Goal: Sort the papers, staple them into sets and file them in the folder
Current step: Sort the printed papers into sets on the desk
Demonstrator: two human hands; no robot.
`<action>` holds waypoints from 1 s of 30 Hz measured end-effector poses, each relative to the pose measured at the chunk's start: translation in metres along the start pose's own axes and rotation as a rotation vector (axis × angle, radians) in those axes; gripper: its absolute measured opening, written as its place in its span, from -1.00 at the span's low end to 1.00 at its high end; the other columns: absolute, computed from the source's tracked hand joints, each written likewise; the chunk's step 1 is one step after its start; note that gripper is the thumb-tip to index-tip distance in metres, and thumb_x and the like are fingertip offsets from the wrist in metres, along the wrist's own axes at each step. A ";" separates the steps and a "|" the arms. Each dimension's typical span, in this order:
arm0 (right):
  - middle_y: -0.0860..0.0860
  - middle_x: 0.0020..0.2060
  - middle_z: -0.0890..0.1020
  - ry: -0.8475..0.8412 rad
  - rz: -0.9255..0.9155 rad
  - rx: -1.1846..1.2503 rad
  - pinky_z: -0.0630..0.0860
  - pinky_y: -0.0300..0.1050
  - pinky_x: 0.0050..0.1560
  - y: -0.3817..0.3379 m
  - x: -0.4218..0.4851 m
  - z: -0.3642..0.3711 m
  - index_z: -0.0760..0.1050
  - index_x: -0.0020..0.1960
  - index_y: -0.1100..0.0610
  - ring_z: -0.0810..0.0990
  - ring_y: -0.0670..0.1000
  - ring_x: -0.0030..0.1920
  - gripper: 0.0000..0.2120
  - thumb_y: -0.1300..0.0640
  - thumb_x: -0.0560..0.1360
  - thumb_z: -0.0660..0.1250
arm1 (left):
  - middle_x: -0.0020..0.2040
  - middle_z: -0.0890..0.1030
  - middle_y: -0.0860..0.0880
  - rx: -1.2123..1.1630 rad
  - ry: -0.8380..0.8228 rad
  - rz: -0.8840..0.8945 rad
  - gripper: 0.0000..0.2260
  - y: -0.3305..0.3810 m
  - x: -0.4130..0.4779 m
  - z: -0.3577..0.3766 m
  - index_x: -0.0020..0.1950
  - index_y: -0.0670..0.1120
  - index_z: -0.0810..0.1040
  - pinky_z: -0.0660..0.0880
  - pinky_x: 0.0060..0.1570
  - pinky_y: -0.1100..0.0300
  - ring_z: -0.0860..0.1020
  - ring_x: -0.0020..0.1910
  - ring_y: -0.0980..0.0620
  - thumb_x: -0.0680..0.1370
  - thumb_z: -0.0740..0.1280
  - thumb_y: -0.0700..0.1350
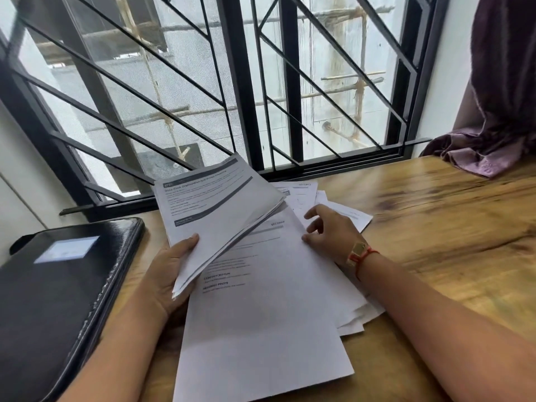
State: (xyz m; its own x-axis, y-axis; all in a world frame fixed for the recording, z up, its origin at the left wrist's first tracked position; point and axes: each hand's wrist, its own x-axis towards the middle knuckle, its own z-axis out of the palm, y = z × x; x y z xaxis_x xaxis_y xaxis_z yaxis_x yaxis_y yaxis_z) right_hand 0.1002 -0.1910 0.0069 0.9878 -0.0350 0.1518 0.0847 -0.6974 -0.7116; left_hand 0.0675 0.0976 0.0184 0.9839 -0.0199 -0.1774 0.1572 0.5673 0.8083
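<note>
My left hand (171,268) grips a small stack of printed sheets (214,210) by its lower edge, holding it tilted up above the table. Beneath it a loose pile of white papers (266,320) lies spread on the wooden table (435,227). My right hand (330,230) rests on the right edge of the pile's top sheet, fingers loosely bent, thumb against the paper. A black zippered folder (58,291) with a white label lies closed at the left. No stapler is in view.
A barred window (261,82) runs along the table's far edge. Purple cloth (487,134) drapes onto the table at the far right corner. More sheets (342,210) fan out behind my right hand. Bare wood shows to the right of the papers.
</note>
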 end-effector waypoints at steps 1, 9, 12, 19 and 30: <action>-0.13 -0.17 0.64 0.008 0.009 0.013 0.43 -0.21 -0.12 0.000 0.000 0.000 0.51 0.13 0.02 0.59 -0.09 -0.13 -0.71 0.15 0.45 0.48 | 0.13 0.68 -0.21 0.001 -0.005 0.004 -0.65 0.000 0.000 0.000 0.43 -0.18 0.47 0.65 -0.24 0.10 0.72 -0.09 -0.10 0.63 0.21 -0.28; -0.02 -0.10 0.65 0.079 0.010 0.017 0.37 -0.24 -0.07 0.000 0.004 0.000 0.63 0.03 0.09 0.56 -0.03 -0.07 -0.88 0.16 0.53 0.35 | 0.23 0.63 -0.25 0.017 -0.027 0.010 -0.66 -0.001 -0.001 -0.001 0.41 -0.16 0.48 0.67 -0.16 -0.02 0.70 0.01 -0.18 0.64 0.20 -0.29; -0.01 -0.12 0.65 0.130 0.044 0.026 0.42 -0.16 -0.10 -0.002 0.005 0.000 0.59 -0.03 0.05 0.57 0.02 -0.09 -0.90 0.14 0.56 0.29 | 0.27 0.60 -0.27 0.039 -0.018 0.015 -0.64 -0.002 0.001 -0.003 0.42 -0.16 0.48 0.65 -0.05 -0.11 0.66 0.12 -0.23 0.62 0.22 -0.28; -0.05 -0.20 0.61 0.327 -0.022 0.103 0.37 -0.18 -0.21 -0.002 0.005 -0.010 0.49 0.07 0.08 0.58 0.06 -0.17 -0.89 0.17 0.55 0.30 | 0.23 0.63 -0.23 0.142 0.029 0.048 -0.66 -0.004 0.002 -0.003 0.38 -0.12 0.51 0.65 -0.02 -0.13 0.61 0.19 -0.27 0.61 0.27 -0.27; -0.08 -0.23 0.65 0.288 -0.141 0.007 0.59 -0.15 -0.19 -0.005 0.001 -0.016 0.55 -0.08 -0.01 0.64 -0.06 -0.22 -0.87 0.06 0.42 0.47 | 0.16 0.67 -0.22 0.211 0.057 0.101 -0.73 -0.002 0.001 -0.003 0.28 -0.10 0.56 0.62 -0.01 -0.14 0.68 -0.01 -0.19 0.59 0.29 -0.26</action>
State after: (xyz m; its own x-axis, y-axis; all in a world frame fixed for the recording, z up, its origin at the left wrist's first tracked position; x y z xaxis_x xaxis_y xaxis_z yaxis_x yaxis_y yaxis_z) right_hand 0.0987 -0.1990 0.0210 0.8885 -0.1404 0.4368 0.2199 -0.7052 -0.6741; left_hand 0.0679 0.0988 0.0155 0.9902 0.0776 -0.1162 0.0785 0.3790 0.9221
